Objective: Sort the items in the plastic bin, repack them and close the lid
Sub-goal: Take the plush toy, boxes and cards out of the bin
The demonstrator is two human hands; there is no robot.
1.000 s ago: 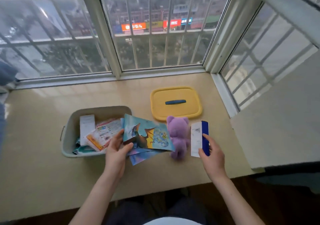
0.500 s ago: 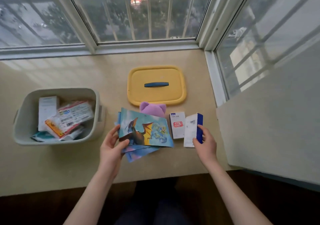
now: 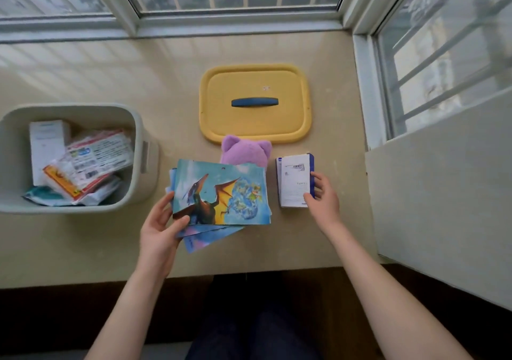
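Observation:
The grey plastic bin (image 3: 144, 162) stands open at the left, holding a white box (image 3: 47, 143) and several printed packets (image 3: 94, 162). Its yellow lid (image 3: 255, 126) with a blue handle lies flat further back. My left hand (image 3: 160, 226) grips a stack of dinosaur picture cards (image 3: 221, 193) by its lower left corner. A purple plush toy (image 3: 246, 151) lies behind the cards, mostly hidden. My right hand (image 3: 322, 196) holds a white and blue box (image 3: 295, 182) by its right edge, over another box that barely shows.
The beige sill (image 3: 83, 248) ends at a dark drop along its front edge. Window frames close off the back and right. A pale wall ledge (image 3: 443, 207) juts in at the right, close to my right hand.
The view has tilted down and shifted right, so the bin sits further left. My right hand has brought the white and blue box over the second box. The cards stay in my left hand.

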